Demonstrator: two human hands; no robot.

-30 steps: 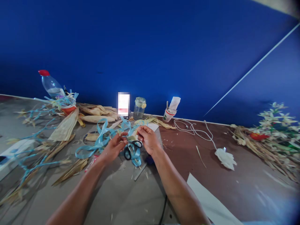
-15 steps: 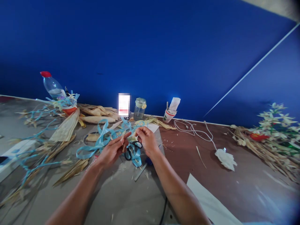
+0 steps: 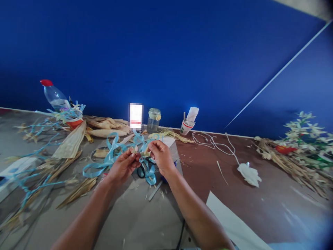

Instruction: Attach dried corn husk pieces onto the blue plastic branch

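Observation:
My left hand (image 3: 124,166) is closed, palm turned inward, with a small pale husk piece (image 3: 135,149) showing at its fingertips. Beside it, my right hand (image 3: 161,156) pinches a thin yellowish husk strip (image 3: 146,149) between thumb and forefinger. The two hands are close but a small gap shows between them. Under and behind them lies a loose tangle of light blue ribbon (image 3: 90,170). Black-handled scissors (image 3: 141,171) rest on the ribbon, partly hidden by my hands.
Dried corn husks (image 3: 104,123), a glass jar (image 3: 154,121) and a cup (image 3: 186,127) stand or lie along the blue wall. Blue-wrapped stems (image 3: 33,191) and a capped bottle (image 3: 54,97) are at left. A white cable (image 3: 226,150) and husk flowers (image 3: 303,130) lie to the right.
My left fingers have curled in from a stretched pose, and the small husk piece now shows upright at their tips. My right hand keeps its pinch. The view has shifted slightly.

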